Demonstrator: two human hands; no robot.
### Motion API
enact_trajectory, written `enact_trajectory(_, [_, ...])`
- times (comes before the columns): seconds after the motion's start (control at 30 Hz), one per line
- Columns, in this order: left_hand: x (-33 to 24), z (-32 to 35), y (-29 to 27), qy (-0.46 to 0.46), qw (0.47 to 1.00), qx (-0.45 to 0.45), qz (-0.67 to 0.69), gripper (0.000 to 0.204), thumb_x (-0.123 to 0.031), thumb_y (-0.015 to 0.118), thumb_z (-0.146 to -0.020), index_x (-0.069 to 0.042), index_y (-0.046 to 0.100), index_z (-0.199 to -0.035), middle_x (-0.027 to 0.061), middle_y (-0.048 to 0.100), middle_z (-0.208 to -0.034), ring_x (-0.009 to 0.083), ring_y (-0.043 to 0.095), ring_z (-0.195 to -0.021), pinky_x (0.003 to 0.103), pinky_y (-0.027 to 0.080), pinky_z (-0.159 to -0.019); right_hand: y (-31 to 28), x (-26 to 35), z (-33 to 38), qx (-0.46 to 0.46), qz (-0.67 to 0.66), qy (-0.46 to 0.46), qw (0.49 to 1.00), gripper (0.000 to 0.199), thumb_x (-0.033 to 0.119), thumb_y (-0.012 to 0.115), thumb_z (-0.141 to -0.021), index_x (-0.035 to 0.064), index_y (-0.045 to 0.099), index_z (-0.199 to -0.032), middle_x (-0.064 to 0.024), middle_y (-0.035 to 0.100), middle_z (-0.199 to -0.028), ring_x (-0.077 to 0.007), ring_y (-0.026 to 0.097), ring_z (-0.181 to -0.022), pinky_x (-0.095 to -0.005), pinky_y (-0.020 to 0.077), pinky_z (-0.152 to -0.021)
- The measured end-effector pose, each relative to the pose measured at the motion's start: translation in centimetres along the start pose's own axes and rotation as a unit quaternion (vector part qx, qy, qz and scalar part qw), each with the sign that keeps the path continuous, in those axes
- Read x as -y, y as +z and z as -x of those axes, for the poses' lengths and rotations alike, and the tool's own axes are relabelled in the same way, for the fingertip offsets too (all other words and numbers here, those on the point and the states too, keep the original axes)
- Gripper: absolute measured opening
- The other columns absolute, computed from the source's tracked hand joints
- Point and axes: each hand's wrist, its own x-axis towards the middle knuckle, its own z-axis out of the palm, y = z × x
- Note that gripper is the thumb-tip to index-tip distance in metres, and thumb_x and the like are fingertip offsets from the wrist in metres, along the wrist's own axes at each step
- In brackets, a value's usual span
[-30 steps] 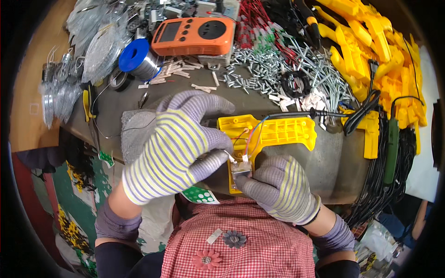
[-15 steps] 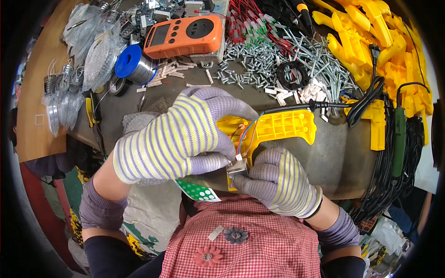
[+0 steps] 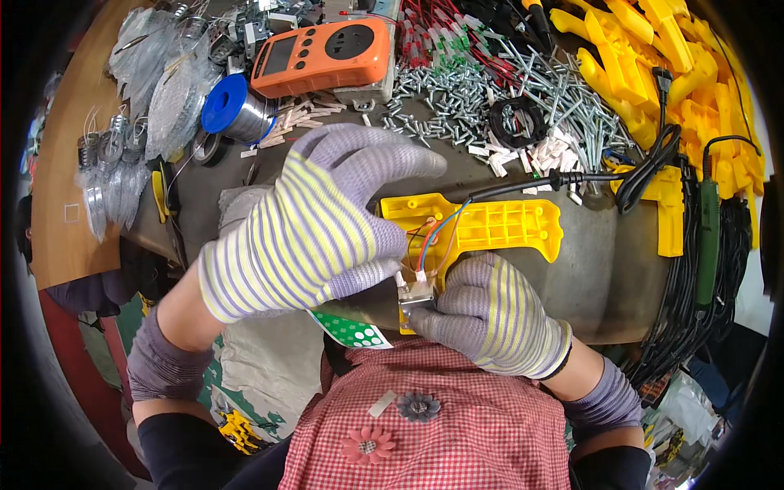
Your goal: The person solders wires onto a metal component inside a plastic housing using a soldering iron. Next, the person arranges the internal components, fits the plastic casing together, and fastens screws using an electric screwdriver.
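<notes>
A yellow plastic handle shell (image 3: 510,224) lies on the bench with its ribbed inside facing up. A black power cable (image 3: 523,186) enters it, and blue, red and brown wires (image 3: 431,238) run down to a small silver metal part (image 3: 417,295) at the shell's near end. My right hand (image 3: 498,314), in a striped glove, is closed on that metal part, its thumb pressed to the front. My left hand (image 3: 314,229), gloved alike, is open over the shell's left side. Its index finger reaches away, and its thumb tip is beside a small white sleeve (image 3: 400,279) at the metal part.
Behind are an orange multimeter (image 3: 322,59), a blue solder spool (image 3: 237,110), piled screws (image 3: 441,110) and white sleeves (image 3: 555,155). Yellow shells (image 3: 645,73) heap at back right, near a green-handled tool (image 3: 706,245) and black cables. Bubble-wrapped parts (image 3: 175,106) lie at left.
My left hand has lifted and opened, its fingers moving up and apart, uncovering the shell's left end and wires. My right hand stays on the metal part.
</notes>
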Motion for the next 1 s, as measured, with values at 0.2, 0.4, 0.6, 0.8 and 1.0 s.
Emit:
enact_trajectory(0.2, [-0.9, 1.4, 1.9, 0.002, 0.989, -0.128, -0.074, 0.02, -0.029, 0.075, -0.063, -0.018, 0.066, -0.078, 0.0072, 0.063, -0.129, 0.0336, 0.059, -0.112, 0.051, 0.044, -0.095, -0.2, 0.3, 0.1, 0.044, -0.005, 0.029, 0.999, 0.024, 0.021, 0.069, -0.075, 0.0149, 0.072, -0.099, 0.0014, 0.06, -0.077, -0.0189, 0.061, -0.075, -0.0357, 0.0513, -0.069])
enact_trajectory(0.4, [-0.8, 2.2, 2.3, 0.001, 0.987, -0.151, -0.062, 0.019, -0.027, 0.081, -0.066, -0.024, 0.073, -0.083, 0.0113, 0.064, -0.12, 0.0373, 0.06, -0.106, 0.051, 0.046, -0.09, 0.0, 0.5, 0.1, 0.0, -0.011, 0.03, 0.999, 0.025, 0.022, 0.068, -0.077, 0.0146, 0.072, -0.1, 0.0017, 0.061, -0.079, -0.0195, 0.062, -0.079, -0.0365, 0.053, -0.075])
enact_trajectory(0.6, [-1.2, 1.2, 1.9, 0.0, 0.994, -0.104, -0.016, 0.022, -0.022, 0.079, -0.061, -0.015, 0.066, -0.078, 0.0095, 0.064, -0.13, 0.0323, 0.06, -0.112, 0.049, 0.045, -0.093, 0.2, 0.3, 0.4, -0.008, -0.005, 0.023, 1.0, 0.026, 0.022, 0.067, -0.077, 0.0148, 0.072, -0.101, 0.0019, 0.06, -0.077, -0.0197, 0.062, -0.078, -0.0366, 0.0525, -0.075])
enact_trajectory(0.8, [-0.7, 0.4, 0.1, 0.003, 0.999, -0.01, 0.036, 0.015, -0.024, 0.078, -0.07, -0.019, 0.068, -0.081, 0.016, 0.061, -0.135, 0.0376, 0.056, -0.117, 0.05, 0.039, -0.101, 0.5, 0.3, 0.3, -0.033, -0.01, 0.015, 0.999, 0.024, 0.022, 0.066, -0.077, 0.0147, 0.072, -0.099, 0.0017, 0.06, -0.076, -0.0196, 0.061, -0.077, -0.0369, 0.0522, -0.074])
enact_trajectory(1.0, [-3.4, 0.1, -0.1, -0.003, 0.993, -0.039, -0.108, 0.025, -0.024, 0.075, -0.061, -0.021, 0.069, -0.085, 0.0016, 0.068, -0.123, 0.0277, 0.059, -0.11, 0.049, 0.044, -0.094, -0.3, 0.2, 0.1, 0.029, -0.012, 0.014, 0.999, 0.021, 0.021, 0.065, -0.076, 0.0146, 0.071, -0.096, 0.0009, 0.06, -0.076, -0.0206, 0.061, -0.075, -0.0383, 0.0522, -0.074])
